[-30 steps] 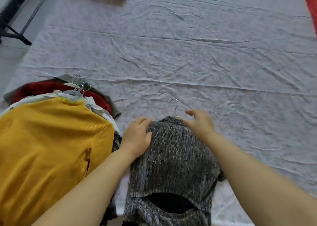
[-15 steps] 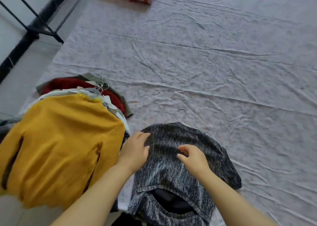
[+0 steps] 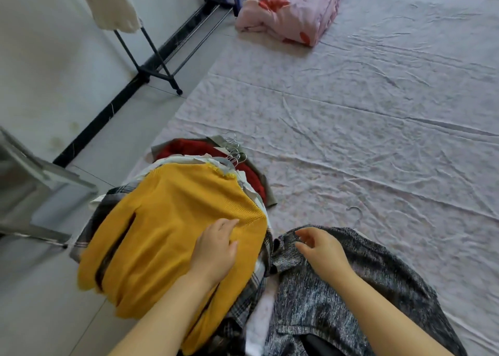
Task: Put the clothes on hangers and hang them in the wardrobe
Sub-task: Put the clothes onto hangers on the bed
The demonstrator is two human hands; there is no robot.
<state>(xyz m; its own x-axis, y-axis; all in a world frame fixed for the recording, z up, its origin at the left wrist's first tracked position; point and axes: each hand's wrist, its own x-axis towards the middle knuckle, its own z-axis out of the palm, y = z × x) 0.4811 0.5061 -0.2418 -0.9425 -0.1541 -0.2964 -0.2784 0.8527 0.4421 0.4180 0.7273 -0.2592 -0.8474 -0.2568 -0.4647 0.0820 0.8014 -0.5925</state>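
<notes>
A grey speckled top [image 3: 351, 288] lies on the bed on a wire hanger whose hook [image 3: 356, 212] pokes out above it. My right hand [image 3: 321, 247] rests on the top's left shoulder, fingers loosely curled, pinching nothing that I can see. To the left, a yellow knit sweater [image 3: 167, 234] tops a pile of hung clothes, with several hanger hooks [image 3: 234, 150] bunched at its far end. My left hand [image 3: 216, 250] lies flat on the yellow sweater's right side, fingers relaxed.
A black clothes rack [image 3: 151, 58] stands by the white wall at the back left, a cream garment [image 3: 110, 4] hanging from it. A folded pink floral quilt [image 3: 291, 7] sits at the bed's far end. A grey chair frame [image 3: 35, 188] is at the left.
My left hand has moved off the grey top onto the yellow sweater. My right hand slid left to the grey top's shoulder. The view has tilted up and left, showing the rack.
</notes>
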